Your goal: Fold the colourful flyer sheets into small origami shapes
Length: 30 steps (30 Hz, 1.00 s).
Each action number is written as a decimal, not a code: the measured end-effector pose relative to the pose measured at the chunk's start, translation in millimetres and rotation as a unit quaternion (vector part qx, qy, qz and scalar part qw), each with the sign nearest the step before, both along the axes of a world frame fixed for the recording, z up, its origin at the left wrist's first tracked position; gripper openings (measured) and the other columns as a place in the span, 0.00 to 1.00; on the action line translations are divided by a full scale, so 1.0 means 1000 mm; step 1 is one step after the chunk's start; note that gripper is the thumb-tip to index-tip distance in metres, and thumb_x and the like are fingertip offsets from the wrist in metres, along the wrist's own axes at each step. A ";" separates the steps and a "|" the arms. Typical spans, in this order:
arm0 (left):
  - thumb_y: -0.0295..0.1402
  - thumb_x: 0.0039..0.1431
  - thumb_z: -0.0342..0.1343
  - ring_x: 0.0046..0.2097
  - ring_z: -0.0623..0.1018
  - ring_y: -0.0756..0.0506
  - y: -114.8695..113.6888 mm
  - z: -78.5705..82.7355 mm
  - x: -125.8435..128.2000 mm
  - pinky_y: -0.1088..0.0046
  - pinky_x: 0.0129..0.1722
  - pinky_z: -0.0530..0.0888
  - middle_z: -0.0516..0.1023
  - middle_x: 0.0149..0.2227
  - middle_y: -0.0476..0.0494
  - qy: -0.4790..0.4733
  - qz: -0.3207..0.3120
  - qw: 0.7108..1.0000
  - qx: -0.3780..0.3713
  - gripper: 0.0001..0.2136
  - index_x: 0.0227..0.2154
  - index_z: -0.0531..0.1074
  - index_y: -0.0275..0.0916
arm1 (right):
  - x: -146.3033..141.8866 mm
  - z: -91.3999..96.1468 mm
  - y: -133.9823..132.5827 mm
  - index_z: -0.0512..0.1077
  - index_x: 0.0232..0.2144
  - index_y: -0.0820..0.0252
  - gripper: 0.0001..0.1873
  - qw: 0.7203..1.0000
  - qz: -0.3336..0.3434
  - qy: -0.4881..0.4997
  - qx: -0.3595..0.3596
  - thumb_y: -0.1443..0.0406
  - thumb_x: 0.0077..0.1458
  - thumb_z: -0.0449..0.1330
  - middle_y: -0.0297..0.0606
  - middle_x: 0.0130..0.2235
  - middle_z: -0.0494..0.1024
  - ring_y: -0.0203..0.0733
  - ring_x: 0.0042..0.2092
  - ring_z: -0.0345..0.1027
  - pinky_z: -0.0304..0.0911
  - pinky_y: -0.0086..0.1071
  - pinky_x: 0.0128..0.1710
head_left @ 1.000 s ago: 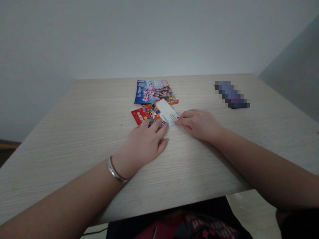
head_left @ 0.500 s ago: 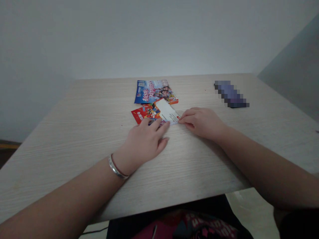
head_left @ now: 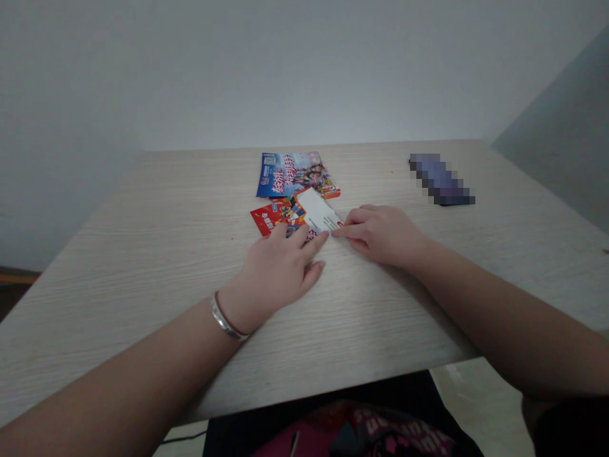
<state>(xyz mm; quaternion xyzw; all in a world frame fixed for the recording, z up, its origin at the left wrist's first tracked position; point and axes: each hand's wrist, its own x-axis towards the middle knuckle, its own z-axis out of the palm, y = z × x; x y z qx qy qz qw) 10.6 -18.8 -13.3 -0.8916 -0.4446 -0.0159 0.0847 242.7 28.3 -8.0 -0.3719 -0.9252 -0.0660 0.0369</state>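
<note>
A red printed leaflet [head_left: 273,216] lies on the pale wooden table [head_left: 157,209], its right part folded over so the white back [head_left: 318,212] shows. My left hand [head_left: 276,270] rests flat on the table, with its fingertips stretched onto the leaflet's near edge. It wears a silver bracelet [head_left: 223,320] on the wrist. My right hand [head_left: 380,233] lies beside the fold, fingers curled, and thumb and forefinger pinch the flap's near right corner. A blue leaflet [head_left: 290,172] lies flat just behind the red one.
A dark oblong object [head_left: 441,179], blurred out, lies at the table's far right. A plain wall stands behind the table. The table's near edge runs just under my forearms, with dark and pink clothing [head_left: 361,431] below it.
My right hand's fingertips have slid a little left along the flap toward my left hand. My left hand has crept slightly forward on the leaflet.
</note>
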 end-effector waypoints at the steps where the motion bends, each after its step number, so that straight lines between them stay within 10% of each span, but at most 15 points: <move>1: 0.43 0.70 0.45 0.52 0.71 0.31 0.000 0.000 0.000 0.56 0.41 0.76 0.74 0.55 0.36 0.001 -0.001 1.000 0.000 0.23 0.64 0.66 0.42 | 0.000 0.000 0.000 0.79 0.50 0.48 0.17 1.000 0.002 -0.004 0.003 0.66 0.64 0.56 0.39 0.44 0.82 0.44 0.43 0.73 0.59 0.34 0.37; 30: 0.43 0.70 0.46 0.53 0.71 0.31 0.000 0.001 0.000 0.57 0.41 0.74 0.74 0.55 0.35 -0.003 -0.004 1.000 -0.003 0.24 0.64 0.66 0.41 | 0.012 0.001 0.007 0.81 0.45 0.59 0.15 0.992 0.040 0.119 -0.015 0.69 0.61 0.56 0.42 0.46 0.83 0.45 0.47 0.72 0.65 0.38 0.50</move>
